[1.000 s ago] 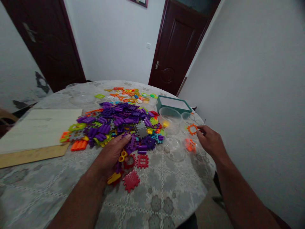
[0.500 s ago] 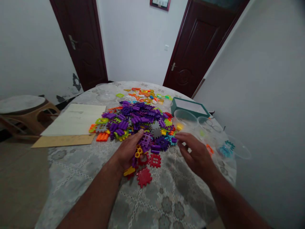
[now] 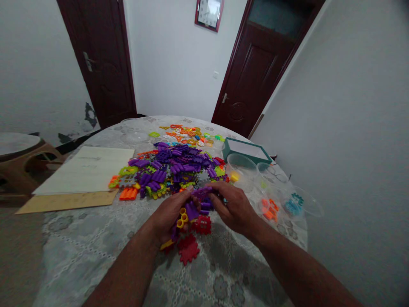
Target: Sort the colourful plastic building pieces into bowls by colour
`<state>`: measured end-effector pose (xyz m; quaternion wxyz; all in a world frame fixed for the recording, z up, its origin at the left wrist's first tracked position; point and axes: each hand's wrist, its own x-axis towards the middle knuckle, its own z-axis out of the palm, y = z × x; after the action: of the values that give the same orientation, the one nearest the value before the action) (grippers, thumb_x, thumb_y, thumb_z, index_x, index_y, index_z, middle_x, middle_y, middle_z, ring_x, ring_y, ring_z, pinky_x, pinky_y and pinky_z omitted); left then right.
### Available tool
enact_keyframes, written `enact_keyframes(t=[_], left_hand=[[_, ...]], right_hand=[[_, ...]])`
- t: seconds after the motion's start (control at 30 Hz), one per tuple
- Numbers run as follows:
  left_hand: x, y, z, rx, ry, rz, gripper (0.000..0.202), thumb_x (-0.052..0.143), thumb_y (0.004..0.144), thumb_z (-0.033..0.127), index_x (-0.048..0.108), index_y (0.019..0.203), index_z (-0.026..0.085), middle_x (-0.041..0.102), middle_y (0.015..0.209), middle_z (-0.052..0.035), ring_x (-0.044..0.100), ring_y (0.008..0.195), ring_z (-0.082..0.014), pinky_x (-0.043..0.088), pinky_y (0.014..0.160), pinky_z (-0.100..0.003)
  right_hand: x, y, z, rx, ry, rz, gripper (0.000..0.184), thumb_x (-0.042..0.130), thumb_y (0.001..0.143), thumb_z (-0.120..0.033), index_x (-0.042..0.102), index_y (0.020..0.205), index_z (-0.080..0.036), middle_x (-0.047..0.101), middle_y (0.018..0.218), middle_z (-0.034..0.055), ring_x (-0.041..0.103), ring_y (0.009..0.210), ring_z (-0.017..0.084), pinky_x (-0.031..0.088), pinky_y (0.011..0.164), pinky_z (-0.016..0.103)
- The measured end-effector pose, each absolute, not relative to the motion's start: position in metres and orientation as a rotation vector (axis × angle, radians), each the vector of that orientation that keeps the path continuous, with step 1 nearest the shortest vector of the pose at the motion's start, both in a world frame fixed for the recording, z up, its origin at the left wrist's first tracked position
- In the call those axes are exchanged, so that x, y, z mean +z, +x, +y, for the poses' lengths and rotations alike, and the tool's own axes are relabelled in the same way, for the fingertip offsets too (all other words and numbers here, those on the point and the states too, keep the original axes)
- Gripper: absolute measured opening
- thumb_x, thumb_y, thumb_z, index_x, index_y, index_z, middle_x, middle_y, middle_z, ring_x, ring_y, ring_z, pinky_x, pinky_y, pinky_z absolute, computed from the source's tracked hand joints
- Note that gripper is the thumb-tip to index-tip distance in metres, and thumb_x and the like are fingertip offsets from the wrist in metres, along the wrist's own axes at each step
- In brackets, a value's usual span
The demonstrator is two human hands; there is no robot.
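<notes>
My left hand [image 3: 169, 214] is closed around a cluster of plastic building pieces. In it are a purple block [image 3: 192, 210] and a yellow tube piece [image 3: 182, 219]. Just below hang or lie red toothed squares [image 3: 188, 249]; whether they are joined to the cluster I cannot tell. Between both hands is a flat purple piece [image 3: 202, 191], seen nearly edge-on. The fingertips of my right hand [image 3: 234, 207] pinch its right end, while my left thumb touches the other. Behind the hands spreads a heap of mostly purple pieces [image 3: 182, 160].
Clear plastic tubs [image 3: 243, 164] stand at right, with orange pieces [image 3: 270, 209] and teal pieces [image 3: 294, 204] near them. A green box [image 3: 247, 149] is behind. Paper sheets [image 3: 84, 168] lie at left. Orange and white pieces [image 3: 185, 134] are scattered at the far side.
My right hand has come leftward to my left hand and now grips the purple piece. That piece has tipped from facing me to nearly edge-on. The view has shifted slightly.
</notes>
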<state>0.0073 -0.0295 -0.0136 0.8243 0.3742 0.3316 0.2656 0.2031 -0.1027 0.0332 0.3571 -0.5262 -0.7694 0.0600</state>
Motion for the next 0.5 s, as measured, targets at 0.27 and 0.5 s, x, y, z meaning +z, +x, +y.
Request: enact_keyframes(t=[0.27,0.5], left_hand=[[-0.014,0.003,-0.018,0.663,0.62,0.577,0.018,0.076,0.076,0.026,0.069,0.09,0.016,0.064,0.078,-0.0026,0.05,0.048,-0.0087,0.041,0.038,-0.019],[-0.015,-0.001,-0.018,0.667,0.708,0.644,0.024,0.078,0.075,0.024,0.067,0.095,0.018,0.064,0.076,-0.0016,0.05,0.045,-0.0082,0.04,0.039,-0.018]], right_hand=[[0.061,0.328,-0.039,0.527,-1.779,-1.693,0.025,0.061,0.097,-0.025,0.077,0.115,-0.019,0.077,0.083,0.0027,0.069,0.069,0.015,0.054,0.059,0.024],[0.07,0.424,0.043,0.31,-1.89,-1.186,0.042,0.058,0.092,-0.014,0.069,0.132,-0.008,0.08,0.098,0.012,0.072,0.07,0.015,0.059,0.063,0.025]])
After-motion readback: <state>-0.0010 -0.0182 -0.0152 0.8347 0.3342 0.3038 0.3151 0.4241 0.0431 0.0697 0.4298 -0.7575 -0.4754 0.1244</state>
